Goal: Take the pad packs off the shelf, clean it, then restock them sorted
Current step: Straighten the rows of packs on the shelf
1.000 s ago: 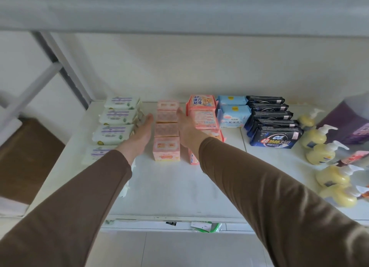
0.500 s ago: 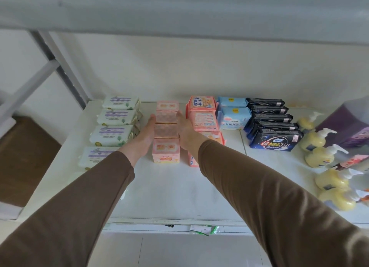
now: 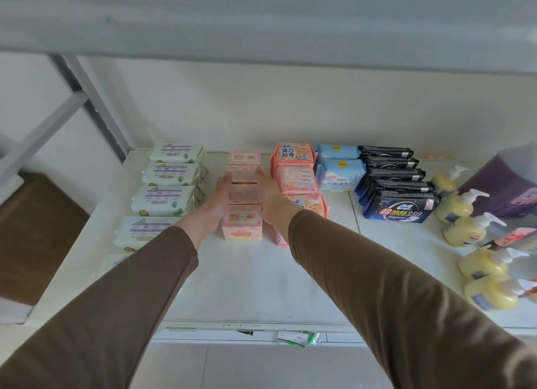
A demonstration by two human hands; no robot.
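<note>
White shelf point(image 3: 250, 287), packs sorted in rows: left hand point(image 3: 216, 198) and right hand point(image 3: 268, 194), fingers straight, press the pink pack row point(image 3: 243, 197) square; restocking nearly finished, release next.

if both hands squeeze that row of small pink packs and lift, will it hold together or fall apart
The pink packs are four separate pieces lined front to back, so the row would probably buckle in the middle. The left hand and right hand press only its sides. The wrappers look soft and smooth, so likely light, squashy and a bit slippery.
</note>
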